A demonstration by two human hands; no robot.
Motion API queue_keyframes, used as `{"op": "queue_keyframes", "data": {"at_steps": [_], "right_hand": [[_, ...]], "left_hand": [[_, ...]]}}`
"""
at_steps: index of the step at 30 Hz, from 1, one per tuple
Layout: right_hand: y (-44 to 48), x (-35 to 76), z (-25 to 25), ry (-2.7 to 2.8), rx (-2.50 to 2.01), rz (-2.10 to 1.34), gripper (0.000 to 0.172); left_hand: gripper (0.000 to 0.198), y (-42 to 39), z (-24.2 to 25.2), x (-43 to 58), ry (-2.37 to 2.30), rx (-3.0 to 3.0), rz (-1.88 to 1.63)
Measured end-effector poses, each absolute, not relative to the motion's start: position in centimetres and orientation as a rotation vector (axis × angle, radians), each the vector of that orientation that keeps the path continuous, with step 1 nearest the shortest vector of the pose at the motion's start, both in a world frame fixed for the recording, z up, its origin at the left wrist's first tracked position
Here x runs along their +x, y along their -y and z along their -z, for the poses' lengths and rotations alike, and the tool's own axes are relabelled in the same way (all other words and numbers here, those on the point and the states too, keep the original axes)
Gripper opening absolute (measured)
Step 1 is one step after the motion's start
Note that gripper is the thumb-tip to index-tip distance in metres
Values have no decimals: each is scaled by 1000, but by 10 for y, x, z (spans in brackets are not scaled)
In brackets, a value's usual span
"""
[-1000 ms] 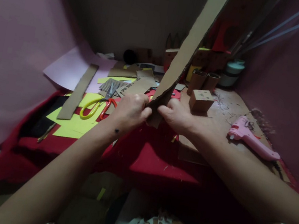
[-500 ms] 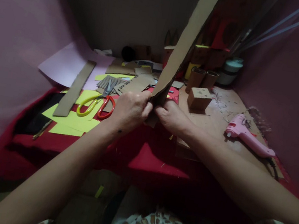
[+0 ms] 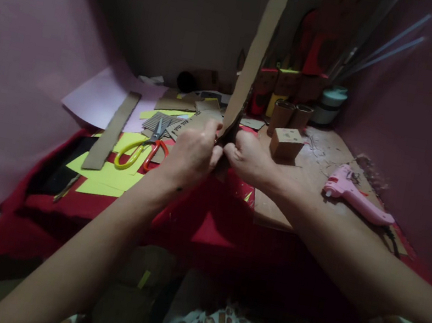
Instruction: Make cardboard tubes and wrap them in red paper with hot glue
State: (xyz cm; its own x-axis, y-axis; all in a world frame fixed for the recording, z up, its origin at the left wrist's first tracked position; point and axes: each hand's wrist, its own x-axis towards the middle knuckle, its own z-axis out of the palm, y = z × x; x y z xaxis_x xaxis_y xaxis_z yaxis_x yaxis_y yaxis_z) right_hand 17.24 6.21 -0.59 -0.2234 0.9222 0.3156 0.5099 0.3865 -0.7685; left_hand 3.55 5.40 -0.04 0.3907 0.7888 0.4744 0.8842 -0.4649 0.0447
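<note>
A long cardboard strip (image 3: pixel 256 51) rises nearly upright from between my two hands, its top running out of view. My left hand (image 3: pixel 197 150) is closed on its lower end from the left. From the right, my right hand (image 3: pixel 246 155) pinches the same end, fingers curled and thumb pressed in. The very bottom of the strip is partly hidden by the fingers. Close to my left hand lie scissors (image 3: pixel 143 148) with yellow and red handles, over yellow paper (image 3: pixel 107 173). A small cardboard box (image 3: pixel 286 146) stands just beyond my right hand.
A pink glue gun (image 3: pixel 356 194) lies on a cardboard sheet (image 3: pixel 274 208) at the right. Another cardboard strip (image 3: pixel 110 132) rests at the left near a dark flat object (image 3: pixel 59 162). Cardboard tubes (image 3: pixel 281 117) and a lidded container (image 3: pixel 330 104) stand at the back.
The cardboard strip has swung leftward at its top and stands more upright. Both hands stay closed on its lower end; my right hand has shifted slightly. The view has moved a little.
</note>
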Motion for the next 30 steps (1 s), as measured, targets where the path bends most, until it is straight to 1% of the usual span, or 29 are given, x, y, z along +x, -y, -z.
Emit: {"op": "queue_keyframes", "data": {"at_steps": [3,6,10,15,18,21,24,27,30], "right_hand": [[-61,169,4,1849,-1173,-833,24],[-61,164,4,1733,-1107,-961,24],[-62,160,6,1601,-1055,-996,21],[-64,162,16,1654,-1122,-1009,23],[-68,163,25,1646,-1096,-1059,20],[-71,162,32,1623,-1061,-1138,17],[-72,163,29,1563,-1052,-1197,15],[-69,164,17,1536,-1046,-1168,14],[-64,163,8,1602,-1152,-1022,16]], "left_hand": [[21,-53,1,38,1457,-2350,536],[19,-50,1,38,1445,-2269,508],[20,-48,2,36,1475,-2214,507],[23,-50,6,29,1580,-2278,579],[21,-52,9,26,1619,-2306,638],[19,-52,11,25,1641,-2330,618],[19,-50,12,24,1628,-2366,589],[19,-50,9,25,1578,-2419,592],[21,-50,6,29,1566,-2415,568]]}}
